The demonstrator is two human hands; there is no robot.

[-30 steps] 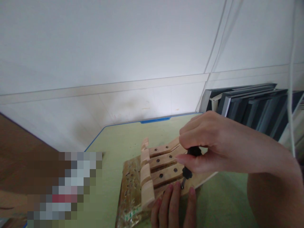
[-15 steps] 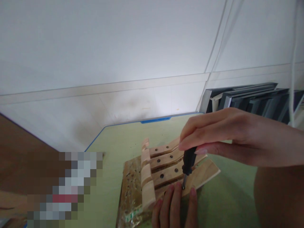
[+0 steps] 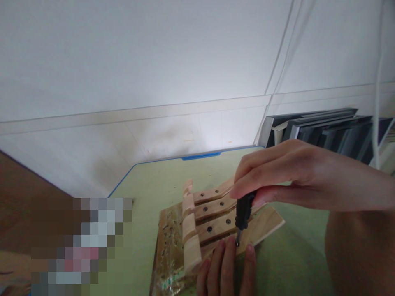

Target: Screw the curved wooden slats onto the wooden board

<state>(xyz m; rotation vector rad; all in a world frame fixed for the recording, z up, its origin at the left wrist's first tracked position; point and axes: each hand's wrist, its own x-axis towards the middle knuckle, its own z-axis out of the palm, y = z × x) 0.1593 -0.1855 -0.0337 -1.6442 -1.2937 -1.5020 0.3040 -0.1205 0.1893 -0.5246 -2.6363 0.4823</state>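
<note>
My right hand closes its fingers around the black handle of a screwdriver. The shaft points down, with its tip at a screw in the nearest slat of a wooden slatted piece. Dark screws sit along the other bent slats, and a raised crosspiece runs along their left ends. At the near edge, my left hand presses its fingertips onto the wood on both sides of the screw, holding the piece. Its palm is out of view.
Under the slatted piece lies a worn brown board with clear tape on it. The pale green table has a blue edge against the white wall. Dark flat panels lean at the right, by a hanging white cable. A pixelated patch covers the left.
My right hand has shifted its hold on the screwdriver handle a little, and the tip stays at the same screw. My left hand keeps its place on the wood.
</note>
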